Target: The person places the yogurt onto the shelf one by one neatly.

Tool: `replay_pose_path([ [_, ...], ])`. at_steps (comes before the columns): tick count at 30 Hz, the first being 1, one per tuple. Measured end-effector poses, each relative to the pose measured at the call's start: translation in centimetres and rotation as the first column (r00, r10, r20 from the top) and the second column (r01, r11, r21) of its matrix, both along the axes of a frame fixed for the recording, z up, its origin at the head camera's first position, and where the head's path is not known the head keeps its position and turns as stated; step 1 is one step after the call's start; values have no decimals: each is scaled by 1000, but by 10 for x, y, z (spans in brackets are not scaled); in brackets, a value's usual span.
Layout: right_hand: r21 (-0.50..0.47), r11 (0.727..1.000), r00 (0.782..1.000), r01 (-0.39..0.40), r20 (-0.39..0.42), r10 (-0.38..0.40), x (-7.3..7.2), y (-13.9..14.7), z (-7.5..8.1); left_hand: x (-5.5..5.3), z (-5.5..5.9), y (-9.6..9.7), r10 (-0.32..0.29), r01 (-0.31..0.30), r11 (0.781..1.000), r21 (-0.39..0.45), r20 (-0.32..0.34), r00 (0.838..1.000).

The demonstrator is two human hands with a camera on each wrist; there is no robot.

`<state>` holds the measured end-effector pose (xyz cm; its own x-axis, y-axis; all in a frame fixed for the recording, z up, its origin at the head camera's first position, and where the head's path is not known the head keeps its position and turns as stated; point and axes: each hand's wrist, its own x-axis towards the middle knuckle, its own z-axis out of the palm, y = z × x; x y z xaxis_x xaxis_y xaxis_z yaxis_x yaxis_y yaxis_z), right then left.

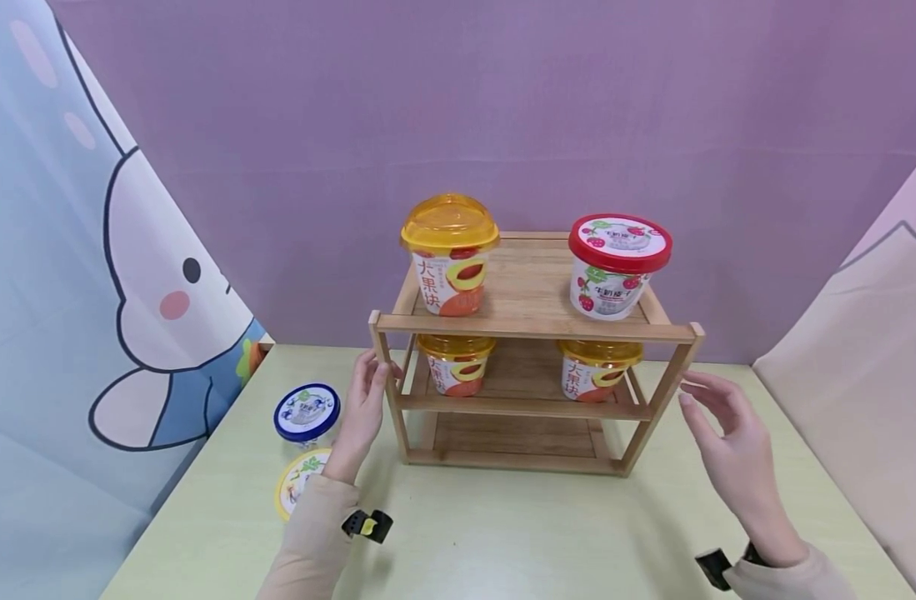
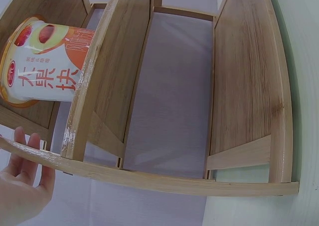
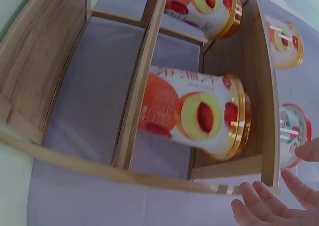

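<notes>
Rack (image 1: 528, 407), three-tiered and wooden, stands upright on the desk (image 1: 503, 533) between the two hands. Left hand (image 1: 360, 412): at the left post (image 1: 397, 425), fingers reaching past it; firm contact cannot be confirmed. Right hand (image 1: 735, 454): just beside the right post (image 1: 662, 404), fingers loosely bent, holding nothing; contact likewise cannot be confirmed. The hands are well apart from each other.

Handling: the frame should be stiff and fairly light, with smooth wood that may slip slightly under the fingers. Both side posts offer the best hold, gripped evenly and kept level. Nothing visible fastens the load, so tilting could slide or topple it.

Containers: the top tier bears a domed peach cup (image 1: 453, 283) on the left and a red-lidded tub (image 1: 611, 292) on the right. The middle tier bears two amber-lidded cups (image 1: 596, 379). A blue-lidded tub (image 1: 307, 414) and a yellow-rimmed tub (image 1: 296, 479), partly hidden by the left arm, sit on the desk. Lids are fitted on all; contents and fill cannot be judged.
</notes>
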<state>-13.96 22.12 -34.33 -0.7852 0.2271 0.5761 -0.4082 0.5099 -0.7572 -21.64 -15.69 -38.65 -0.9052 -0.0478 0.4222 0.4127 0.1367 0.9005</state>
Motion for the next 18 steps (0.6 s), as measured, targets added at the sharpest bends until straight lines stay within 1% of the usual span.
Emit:
replay_pose_path([
  [2,-19,1000,1000,11,4,-11,-1,4,-1,0,0,0,-2,2,1000,6,-1,1000],
  [6,-19,999,999,44,30,-43,-6,12,-4,0,0,1,-13,14,1000,25,-20,1000],
  [8,-10,998,997,57,44,-57,-9,16,-7,4,6,3,-16,16,999,35,-15,1000],
  [11,0,998,996,61,60,-61,-14,21,-10,4,7,3,-18,18,999,43,-6,1000],
  [13,-3,999,997,43,63,-43,-17,22,-11,5,7,3,-10,10,999,38,6,1000],
  [14,-3,1000,997,28,68,-28,-18,23,-12,3,4,2,-9,9,999,35,1,1000],
  [15,-7,1000,998,8,68,-7,-20,24,-13,1,1,1,-7,7,999,31,1,1000],
  [18,-24,997,995,-68,73,69,-24,26,-16,0,-1,0,2,-2,1000,17,-3,1000],
])
